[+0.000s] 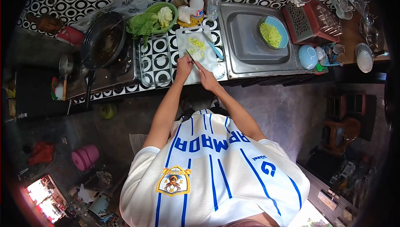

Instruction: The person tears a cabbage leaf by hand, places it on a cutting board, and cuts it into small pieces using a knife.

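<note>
My right hand [207,78] is wrapped round a knife [191,57], its dark blade pointing up and left over the white cutting board [183,39]. My left hand [184,66] is closed at the board's near left edge, right beside the blade; what its fingers hold, if anything, is too small to make out. Chopped pale-green vegetable pieces [196,43] lie scattered on the board beyond the blade. A second knife with a light-blue handle [216,50] rests along the board's right side.
Left of the board sit a glass dish [155,81], a green bowl [170,27] of leafy greens and a black wok [104,43] on the stove. To the right, a blue bowl [282,31] of chopped vegetable stands in the sink [233,66]. Bottles [196,2] stand behind.
</note>
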Tool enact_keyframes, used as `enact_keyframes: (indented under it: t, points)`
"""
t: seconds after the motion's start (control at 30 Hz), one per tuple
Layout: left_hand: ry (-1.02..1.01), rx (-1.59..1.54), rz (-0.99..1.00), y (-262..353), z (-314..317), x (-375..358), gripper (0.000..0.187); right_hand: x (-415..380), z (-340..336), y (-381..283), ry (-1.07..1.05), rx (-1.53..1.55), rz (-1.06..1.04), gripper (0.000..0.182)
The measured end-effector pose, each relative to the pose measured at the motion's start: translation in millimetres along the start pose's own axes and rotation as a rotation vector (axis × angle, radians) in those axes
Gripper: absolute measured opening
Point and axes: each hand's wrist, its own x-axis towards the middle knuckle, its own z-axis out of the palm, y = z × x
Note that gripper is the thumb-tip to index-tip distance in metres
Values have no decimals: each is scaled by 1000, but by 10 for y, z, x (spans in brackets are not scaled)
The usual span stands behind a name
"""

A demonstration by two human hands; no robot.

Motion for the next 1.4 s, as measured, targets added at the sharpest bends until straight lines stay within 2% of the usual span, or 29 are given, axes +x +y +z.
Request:
enact_keyframes:
  t: [0.13, 0.23, 0.33, 0.43, 0.57, 0.8, 1.27, 1.4]
  points:
    - [16, 4, 5, -7, 11, 9, 10, 100, 2, -40, -5, -10, -14, 48]
    - [8, 35, -4, 1, -2, 25, 10, 46, -37, -104, -69, -60, 97, 47]
    - [-20, 14, -18, -61, 21, 46, 10, -173, -43, 33, 4, -60, -53, 48]
    - [-20, -3, -53, -28, 8, -7, 9, -473, -102, 40, -21, -87, 20, 48]
    - [19, -17, -44, -115, 95, -73, 9, -667, -228, -64, -116, -106, 245, 47]
    - [-19, 40, -54, 26, -5, -48, 5, -299, -120, -15, -42, -22, 50, 47]
    - [48, 86, 11, 61, -4, -29, 2, 164, 80, -108, -33, -2, 69, 48]
    - [64, 87, 17, -8, 24, -38, 3, 138, 185, 8, 42, -11, -22, 50]
